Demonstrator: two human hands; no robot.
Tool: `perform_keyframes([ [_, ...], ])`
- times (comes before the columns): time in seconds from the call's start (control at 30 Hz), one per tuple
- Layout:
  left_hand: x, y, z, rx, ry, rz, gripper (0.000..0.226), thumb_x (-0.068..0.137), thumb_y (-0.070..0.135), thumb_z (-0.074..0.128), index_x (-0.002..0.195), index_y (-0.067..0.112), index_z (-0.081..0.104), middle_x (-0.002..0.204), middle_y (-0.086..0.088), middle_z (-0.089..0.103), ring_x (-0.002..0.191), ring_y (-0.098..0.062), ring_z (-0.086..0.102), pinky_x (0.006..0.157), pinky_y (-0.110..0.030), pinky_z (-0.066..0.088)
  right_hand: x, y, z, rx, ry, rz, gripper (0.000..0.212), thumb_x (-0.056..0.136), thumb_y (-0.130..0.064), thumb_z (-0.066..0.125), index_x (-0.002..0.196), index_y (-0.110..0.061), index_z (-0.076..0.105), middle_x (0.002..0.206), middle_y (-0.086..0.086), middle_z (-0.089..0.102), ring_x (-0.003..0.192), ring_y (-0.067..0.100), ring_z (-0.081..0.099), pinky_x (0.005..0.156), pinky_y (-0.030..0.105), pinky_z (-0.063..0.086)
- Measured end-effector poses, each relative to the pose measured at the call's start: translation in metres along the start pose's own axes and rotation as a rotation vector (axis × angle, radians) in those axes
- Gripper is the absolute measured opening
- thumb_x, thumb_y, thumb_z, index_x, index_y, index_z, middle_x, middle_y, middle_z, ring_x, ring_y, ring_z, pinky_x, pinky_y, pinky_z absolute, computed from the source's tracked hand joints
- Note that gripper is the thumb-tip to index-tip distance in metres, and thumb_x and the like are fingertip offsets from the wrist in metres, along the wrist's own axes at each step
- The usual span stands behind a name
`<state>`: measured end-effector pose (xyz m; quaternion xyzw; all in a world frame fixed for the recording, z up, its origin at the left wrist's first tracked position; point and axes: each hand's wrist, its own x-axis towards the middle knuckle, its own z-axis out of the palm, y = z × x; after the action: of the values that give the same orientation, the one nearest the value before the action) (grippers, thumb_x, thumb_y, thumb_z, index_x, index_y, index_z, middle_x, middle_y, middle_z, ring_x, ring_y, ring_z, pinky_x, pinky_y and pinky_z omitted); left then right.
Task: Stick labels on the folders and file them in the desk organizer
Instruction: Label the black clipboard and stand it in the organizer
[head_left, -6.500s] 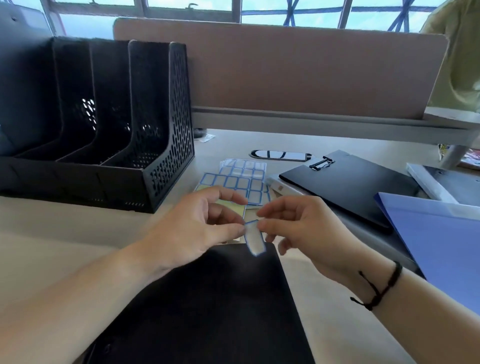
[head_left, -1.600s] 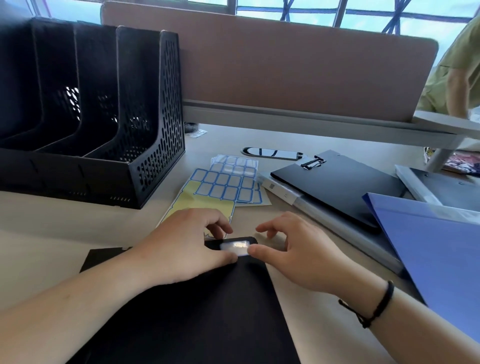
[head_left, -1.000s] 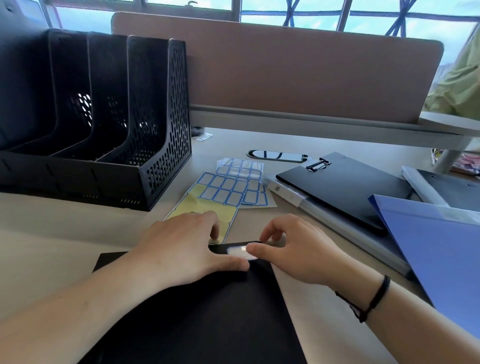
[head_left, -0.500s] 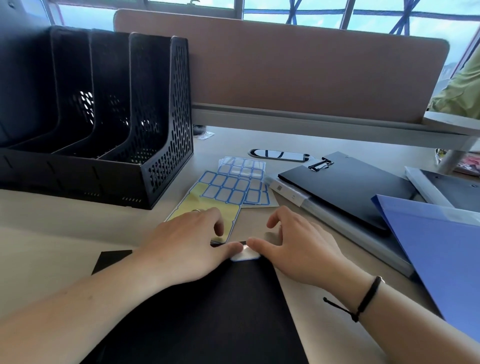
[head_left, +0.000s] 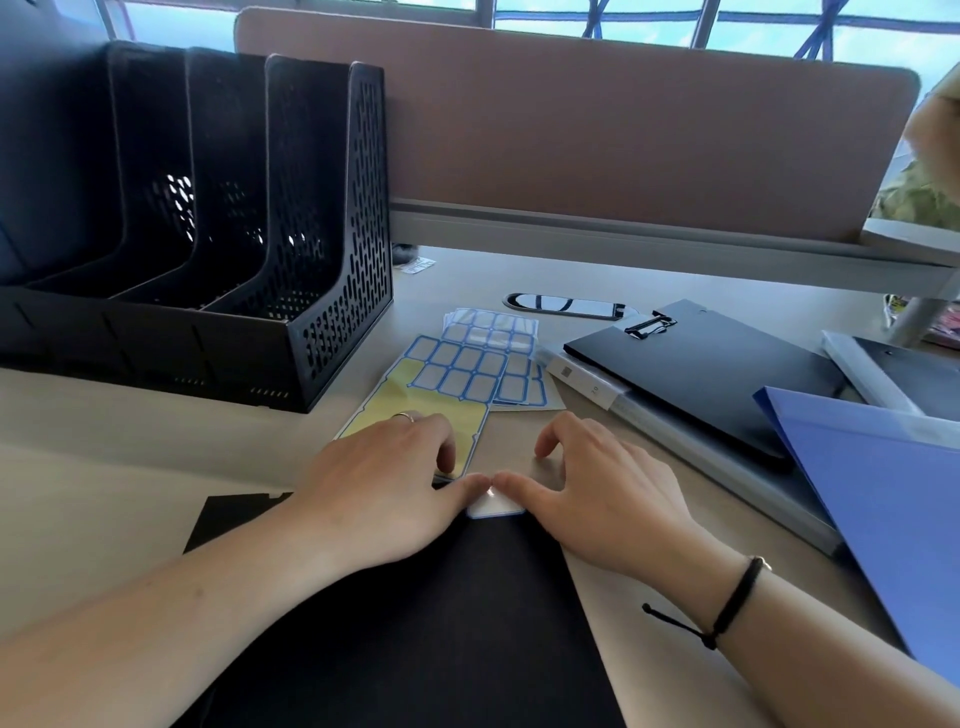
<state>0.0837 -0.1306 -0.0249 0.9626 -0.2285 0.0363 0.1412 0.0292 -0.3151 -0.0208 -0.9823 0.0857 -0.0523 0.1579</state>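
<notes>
Thumbs of left hand and right hand pressed label flat onto black folder, fingers loosely spread; filing in desk organizer likely next.

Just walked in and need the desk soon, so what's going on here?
A person is labelling folders. Both thumbs press a white, blue-edged label onto the top edge of a black folder lying flat on the desk, left hand and right hand on either side of it. Label sheets lie just beyond. The black desk organizer looks empty, and more folders, including a blue folder, wait at right.
</notes>
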Motion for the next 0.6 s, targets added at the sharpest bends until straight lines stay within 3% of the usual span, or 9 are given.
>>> perform_keyframes([
  [0.6, 0.003, -0.006, -0.008, -0.06, -0.09, -0.001, 0.046, 0.075, 0.076, 0.06, 0.094, 0.036, 0.049, 0.086, 0.018, 0.051, 0.079, 0.001, 0.049, 0.071, -0.031, 0.041, -0.001, 0.014, -0.006, 0.051, -0.094, -0.07, 0.053, 0.073, -0.08, 0.056, 0.109, -0.042, 0.05, 0.093, -0.02, 0.05, 0.088, 0.004, 0.053, 0.073, 0.028, 0.041],
])
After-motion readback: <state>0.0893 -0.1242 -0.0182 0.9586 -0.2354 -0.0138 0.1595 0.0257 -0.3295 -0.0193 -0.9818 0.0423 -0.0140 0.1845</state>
